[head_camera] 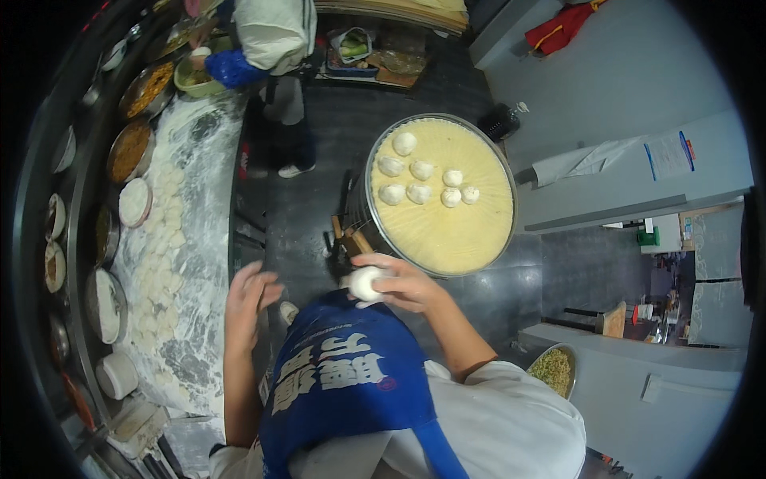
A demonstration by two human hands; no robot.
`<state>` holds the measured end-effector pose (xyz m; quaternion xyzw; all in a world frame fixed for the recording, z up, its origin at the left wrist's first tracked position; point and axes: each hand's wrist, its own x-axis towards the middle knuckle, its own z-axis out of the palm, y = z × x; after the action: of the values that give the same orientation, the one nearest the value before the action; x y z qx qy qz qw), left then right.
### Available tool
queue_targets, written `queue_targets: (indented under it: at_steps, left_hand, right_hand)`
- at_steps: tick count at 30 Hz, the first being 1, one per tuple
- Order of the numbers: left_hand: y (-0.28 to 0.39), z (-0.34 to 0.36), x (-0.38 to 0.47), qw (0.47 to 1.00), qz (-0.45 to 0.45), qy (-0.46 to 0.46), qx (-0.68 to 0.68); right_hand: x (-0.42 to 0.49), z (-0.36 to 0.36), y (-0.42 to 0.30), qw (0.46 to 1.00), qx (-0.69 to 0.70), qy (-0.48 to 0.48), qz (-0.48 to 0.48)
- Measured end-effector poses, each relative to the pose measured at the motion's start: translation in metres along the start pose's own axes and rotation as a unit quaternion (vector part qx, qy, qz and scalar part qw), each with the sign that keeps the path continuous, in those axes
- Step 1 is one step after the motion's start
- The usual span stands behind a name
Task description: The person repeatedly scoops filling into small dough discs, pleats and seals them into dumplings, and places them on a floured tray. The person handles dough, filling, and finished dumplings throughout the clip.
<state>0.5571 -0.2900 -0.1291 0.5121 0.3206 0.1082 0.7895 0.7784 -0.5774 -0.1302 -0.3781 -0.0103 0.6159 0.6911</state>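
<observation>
In front of the blue apron, my right hand (395, 282) holds a round white filled dough bun (366, 284) between its fingers. My left hand (251, 293) is raised by the worktop's edge, fingers apart, slightly blurred, touching nothing that I can see. Beyond my right hand is a large round steamer (443, 239) lined with pale yellow cloth. Several white buns (422, 170) sit apart from one another on its left and upper part. On the left, many small dough pieces (158, 239) lie in a long strip on the floured worktop (209, 209).
Along the worktop's far side stand metal bowls of filling (131, 151), a bowl of flour (135, 202) and a white tub (116, 375). At the top, a co-worker (272, 36) in a blue sleeve works at a green basin (197, 81). A tray of chopped filling (552, 371) is at the lower right.
</observation>
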Motion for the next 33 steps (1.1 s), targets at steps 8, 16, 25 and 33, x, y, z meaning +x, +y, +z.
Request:
queue_targets:
  at_steps: [8, 16, 25, 33]
  left_hand:
    - [-0.179, -0.152, -0.091, 0.931, -0.119, 0.269, 0.217]
    - [-0.244, -0.120, -0.220, 0.862, -0.305, 0.276, 0.297]
    - [-0.240, -0.080, -0.200, 0.876, -0.291, 0.296, 0.245]
    - [-0.243, -0.111, -0.161, 0.873, -0.164, 0.345, 0.303]
  right_hand:
    - [-0.065, -0.181, -0.184, 0.886, -0.324, 0.293, -0.155]
    - [-0.003, -0.207, -0.260, 0.769, -0.572, 0.272, -0.083]
    - [0.022, -0.206, -0.141, 0.603, -0.753, 0.237, -0.118]
    - [0.021, -0.209, -0.123, 0.520, -0.827, 0.210, -0.051]
